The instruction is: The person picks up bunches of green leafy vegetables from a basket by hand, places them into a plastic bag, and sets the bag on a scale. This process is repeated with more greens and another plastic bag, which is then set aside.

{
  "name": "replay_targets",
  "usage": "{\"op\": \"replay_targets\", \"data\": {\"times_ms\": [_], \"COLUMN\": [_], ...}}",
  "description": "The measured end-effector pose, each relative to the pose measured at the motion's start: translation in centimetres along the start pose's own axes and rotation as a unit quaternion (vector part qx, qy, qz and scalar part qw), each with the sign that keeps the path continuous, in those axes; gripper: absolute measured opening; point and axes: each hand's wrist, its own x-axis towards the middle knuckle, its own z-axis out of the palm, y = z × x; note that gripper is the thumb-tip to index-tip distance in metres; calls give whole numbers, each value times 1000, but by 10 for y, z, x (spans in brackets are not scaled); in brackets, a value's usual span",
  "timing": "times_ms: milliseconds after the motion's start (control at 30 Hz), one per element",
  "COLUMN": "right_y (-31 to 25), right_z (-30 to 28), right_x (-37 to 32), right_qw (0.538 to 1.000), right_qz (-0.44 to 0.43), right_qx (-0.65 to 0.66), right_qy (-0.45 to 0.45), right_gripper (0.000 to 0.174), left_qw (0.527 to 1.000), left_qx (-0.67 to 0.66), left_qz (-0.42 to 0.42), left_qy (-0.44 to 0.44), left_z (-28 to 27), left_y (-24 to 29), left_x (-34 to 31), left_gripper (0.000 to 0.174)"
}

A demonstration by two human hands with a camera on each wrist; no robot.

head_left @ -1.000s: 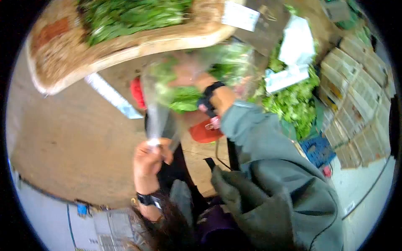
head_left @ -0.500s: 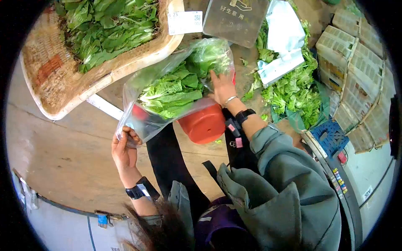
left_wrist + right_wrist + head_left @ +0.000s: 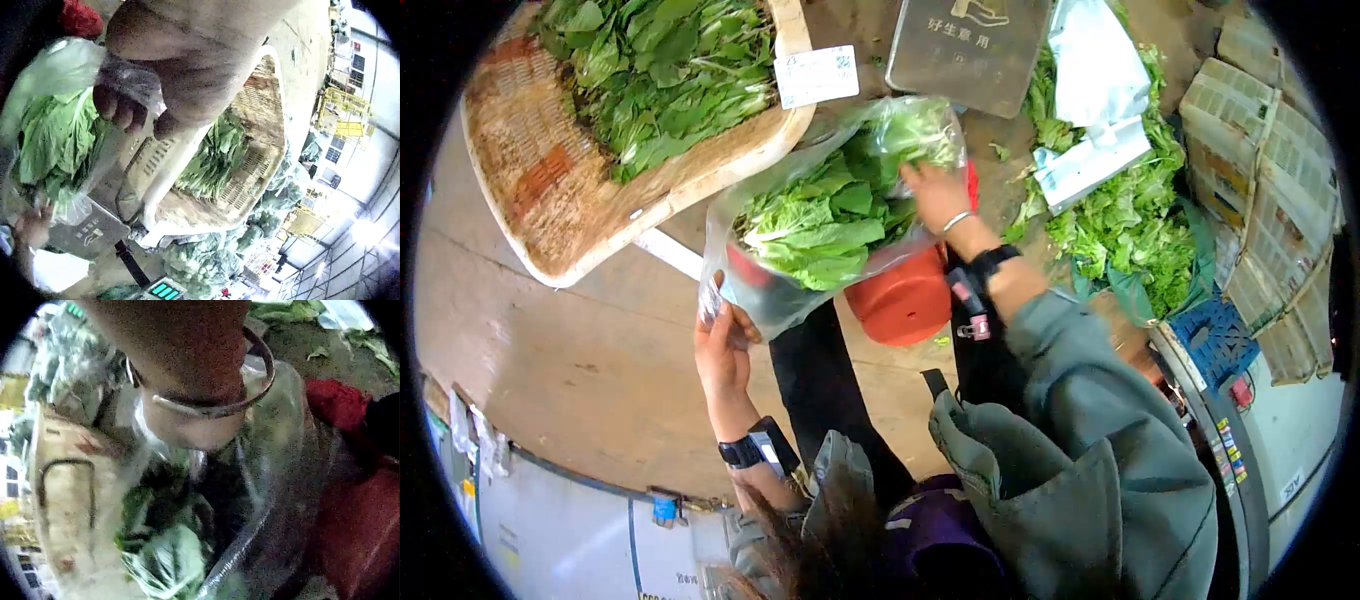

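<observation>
A clear plastic bag (image 3: 775,310) lies spread between the two hands, with leafy greens (image 3: 815,240) inside it. My left hand (image 3: 725,345) pinches the bag's near left edge between thumb and fingers; the left wrist view shows the gathered plastic (image 3: 134,81) in that grip. At the bag's right side, my right hand (image 3: 940,195) reaches over the greens, fingers extended onto them. In the right wrist view its fingers are hidden beyond the wrist, and leaves (image 3: 169,562) show below. Under the bag sits a rounded red plastic thing (image 3: 900,300).
A dirty white crate (image 3: 660,205) of greens (image 3: 670,80) stands at upper left. Beside it is a dark scale plate (image 3: 965,55). More leafy greens (image 3: 1135,245) lie at right under a pale plastic sheet (image 3: 1100,80), near stacked crates (image 3: 1225,140) and a blue crate (image 3: 1215,335).
The right hand's motion over the greens has slowed, and it now lies at the bag's right side. The left hand moved away to the left, and the bag is spread wider than a second ago.
</observation>
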Motion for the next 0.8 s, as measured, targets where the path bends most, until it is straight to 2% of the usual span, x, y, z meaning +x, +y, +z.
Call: {"op": "replay_targets", "data": {"times_ms": [33, 67, 100, 133, 167, 200, 233, 267, 300, 333, 367, 400, 433, 467, 500, 533, 567, 633, 700, 733, 767, 800], "right_y": [10, 27, 45, 57, 64, 66, 67, 67, 61, 50, 41, 33, 41, 48, 56, 74, 86, 99, 95, 92, 94, 96], "right_z": [-19, -33, -46, -60, -72, -77, -81, -87, -99, -115, -133, -152, -162, -172, -179, -175, -177, -154, -138, -140, -142, -147], "right_x": [-2, -8, -12, -13, -16, -17, -19, -22, -25, -25, -23, -20, -19, -19, -22, -33, -47, -69, -72, -64, -59, -55], "right_qw": [995, 996, 997, 987, 961, 962, 898, 798, 799, 774, 739, 674, 670, 657, 584, 541, 528, 426, 297, 209, 205, 337], "right_qz": [38, 41, 42, 77, 112, 108, 197, 278, 274, 205, 131, 157, 155, 149, 113, 95, 145, 81, 208, 207, 205, 216], "right_qx": [74, 64, 53, 120, 186, 186, 353, 505, 507, 587, 658, 720, 710, 714, 784, 812, 817, 894, 932, 955, 956, 913], "right_qy": [-51, -38, -23, 74, 169, 170, 176, 175, 173, 116, 58, -53, -151, -191, -177, -197, -182, -110, -24, -40, -45, -78], "right_gripper": [33, 28, 24, 21, 18, 18, 17, 16, 16, 13, 13, 16, 18, 23, 36, 47, 51, 49, 45, 38, 38, 33], "left_qw": [999, 995, 995, 910, 711, 570, 634, 689, 719, 719, 657, 593, 589, 548, 505, 491, 479, 448, 436, 436, 453, 471], "left_qx": [18, 66, 63, 358, 610, 683, 621, 549, 544, 603, 695, 745, 749, 764, 779, 810, 834, 860, 880, 881, 873, 863], "left_qz": [14, -15, -13, 147, 286, 380, 423, 460, 432, 339, 287, 304, 303, 334, 361, 293, 221, 212, 122, 117, 97, 79], "left_qy": [42, 76, 79, 149, 201, 255, 184, 111, 13, -67, -65, -32, -19, -58, -92, -130, -164, -124, -145, -139, -153, -168], "left_z": [-5, -29, -26, -18, -6, 27, 52, 73, 87, 97, 102, 101, 92, 88, 83, 79, 78, 65, 73, 81, 87, 93], "left_y": [1, -2, 1, 6, 12, 28, 27, 23, 5, -10, -26, -39, -50, -59, -66, -75, -90, -142, -174, -169, -161, -150], "left_x": [1, 10, 9, 9, 6, -5, -11, -12, 1, 23, 56, 88, 99, 111, 123, 127, 126, 140, 151, 147, 143, 136], "left_gripper": [41, 42, 42, 40, 38, 31, 27, 24, 23, 26, 40, 62, 62, 66, 71, 72, 72, 73, 74, 74, 72, 69]}}
